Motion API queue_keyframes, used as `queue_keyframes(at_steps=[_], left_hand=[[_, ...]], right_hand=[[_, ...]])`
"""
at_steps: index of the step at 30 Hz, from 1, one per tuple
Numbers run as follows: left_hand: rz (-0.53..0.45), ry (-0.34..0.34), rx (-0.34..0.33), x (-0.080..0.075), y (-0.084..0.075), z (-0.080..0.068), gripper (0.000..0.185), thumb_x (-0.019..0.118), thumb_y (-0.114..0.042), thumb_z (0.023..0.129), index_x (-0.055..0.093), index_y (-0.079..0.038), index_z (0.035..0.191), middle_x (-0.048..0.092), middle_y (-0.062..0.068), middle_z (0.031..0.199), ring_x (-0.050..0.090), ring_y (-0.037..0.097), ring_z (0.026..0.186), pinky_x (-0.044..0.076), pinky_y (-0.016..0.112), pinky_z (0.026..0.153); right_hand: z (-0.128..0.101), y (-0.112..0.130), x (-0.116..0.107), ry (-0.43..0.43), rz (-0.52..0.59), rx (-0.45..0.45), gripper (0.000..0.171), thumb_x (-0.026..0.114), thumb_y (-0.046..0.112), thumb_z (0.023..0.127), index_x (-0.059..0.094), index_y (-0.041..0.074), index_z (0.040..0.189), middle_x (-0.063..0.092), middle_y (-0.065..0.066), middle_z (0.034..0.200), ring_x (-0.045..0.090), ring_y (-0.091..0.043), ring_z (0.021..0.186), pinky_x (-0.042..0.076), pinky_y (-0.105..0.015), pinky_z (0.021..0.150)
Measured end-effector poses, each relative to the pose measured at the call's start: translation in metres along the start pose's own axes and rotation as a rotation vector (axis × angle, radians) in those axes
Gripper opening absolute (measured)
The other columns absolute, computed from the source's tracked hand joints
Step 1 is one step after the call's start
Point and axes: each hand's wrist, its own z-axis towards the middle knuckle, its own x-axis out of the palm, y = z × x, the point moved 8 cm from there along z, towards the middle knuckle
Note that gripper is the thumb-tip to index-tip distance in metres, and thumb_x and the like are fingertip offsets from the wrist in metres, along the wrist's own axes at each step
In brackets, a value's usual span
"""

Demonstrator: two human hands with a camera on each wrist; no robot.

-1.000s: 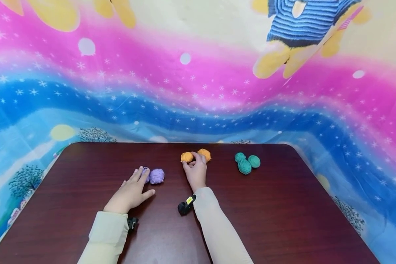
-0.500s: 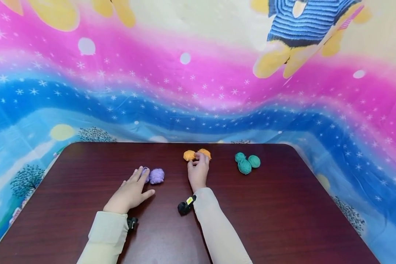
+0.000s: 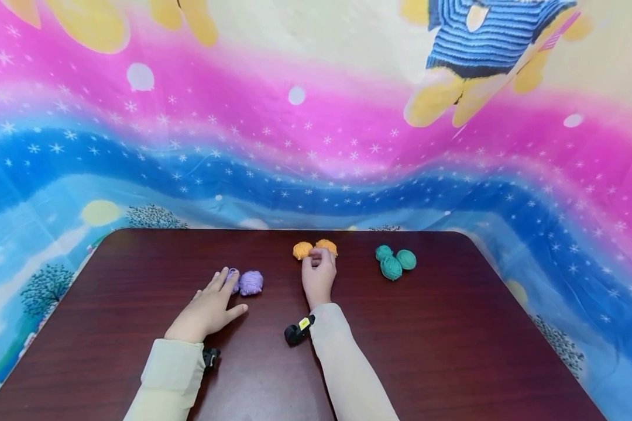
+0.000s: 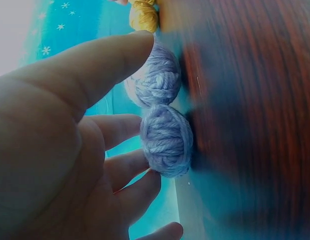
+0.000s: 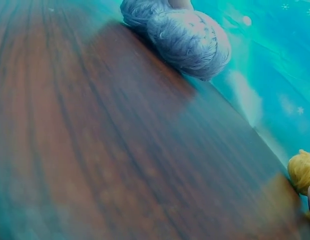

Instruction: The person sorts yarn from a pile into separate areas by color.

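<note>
In the head view my left hand point(image 3: 205, 307) lies with fingers spread against the left purple yarn ball point(image 3: 234, 282), which it partly covers. A second purple yarn ball point(image 3: 251, 283) sits close on its right. In the left wrist view the fingertips touch the near purple ball point(image 4: 167, 141) without curling round it, and the thumb stretches out straight. My right hand point(image 3: 318, 280), fingers loosely bent, is just in front of two orange yarn balls, the left one point(image 3: 302, 251) and the right one point(image 3: 326, 247). Nothing shows between its thumb and fingers.
Three green yarn balls point(image 3: 391, 268) lie grouped at the right. The dark brown table point(image 3: 442, 339) ends at a rounded back edge near the orange balls. Behind it hangs a printed cloth backdrop point(image 3: 274, 146). Each sleeve has a black wrist camera point(image 3: 295, 332).
The left orange ball has shifted slightly right, closer to the other one. My right hand has come off it and drawn back a little. The left hand stays in place.
</note>
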Motion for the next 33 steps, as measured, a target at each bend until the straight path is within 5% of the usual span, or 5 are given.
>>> queue_keyframes(at_steps=[11, 18, 23, 31, 33], left_hand=[[-0.014, -0.002, 0.009, 0.002, -0.003, 0.005, 0.079, 0.066, -0.032, 0.099, 0.027, 0.005, 0.158, 0.014, 0.033, 0.163, 0.014, 0.051, 0.150, 0.021, 0.073, 0.112], [-0.028, 0.028, -0.009, 0.006, -0.002, 0.004, 0.081, 0.066, -0.033, 0.099, 0.025, 0.003, 0.159, 0.012, 0.033, 0.163, 0.012, 0.051, 0.150, 0.018, 0.073, 0.113], [-0.023, 0.020, 0.001, 0.004, -0.002, 0.006, 0.080, 0.065, -0.032, 0.099, 0.025, 0.003, 0.159, 0.012, 0.032, 0.163, 0.013, 0.050, 0.150, 0.019, 0.073, 0.112], [0.014, 0.013, -0.008, 0.001, 0.004, 0.000, 0.073, 0.062, -0.019, 0.101, 0.023, 0.002, 0.159, 0.013, 0.032, 0.164, 0.015, 0.051, 0.149, 0.022, 0.075, 0.110], [0.013, 0.004, -0.001, 0.002, 0.002, 0.001, 0.073, 0.062, -0.018, 0.101, 0.024, 0.003, 0.159, 0.014, 0.032, 0.163, 0.016, 0.052, 0.149, 0.023, 0.076, 0.109]], right_hand=[[0.004, 0.000, -0.003, 0.103, 0.111, 0.033, 0.006, 0.064, 0.003, 0.091, 0.070, 0.004, 0.094, 0.066, -0.007, 0.088, 0.062, -0.022, 0.079, 0.053, -0.029, 0.070], [-0.006, -0.003, 0.013, 0.327, 0.375, 0.144, 0.015, 0.059, -0.002, 0.097, 0.067, -0.007, 0.108, 0.065, -0.025, 0.099, 0.064, -0.047, 0.087, 0.060, -0.033, 0.074], [-0.012, 0.004, 0.026, 0.492, 0.463, 0.150, 0.024, 0.059, -0.001, 0.099, 0.062, -0.011, 0.119, 0.060, -0.033, 0.110, 0.061, -0.053, 0.098, 0.060, -0.035, 0.082], [-0.028, 0.041, 0.031, 0.711, 0.449, 0.056, 0.028, 0.066, -0.003, 0.095, 0.063, -0.013, 0.121, 0.063, -0.034, 0.112, 0.066, -0.020, 0.096, 0.055, -0.029, 0.089], [-0.031, 0.047, 0.030, 0.751, 0.448, 0.037, 0.029, 0.067, -0.003, 0.094, 0.063, -0.012, 0.122, 0.062, -0.035, 0.117, 0.067, -0.022, 0.102, 0.054, -0.026, 0.091]])
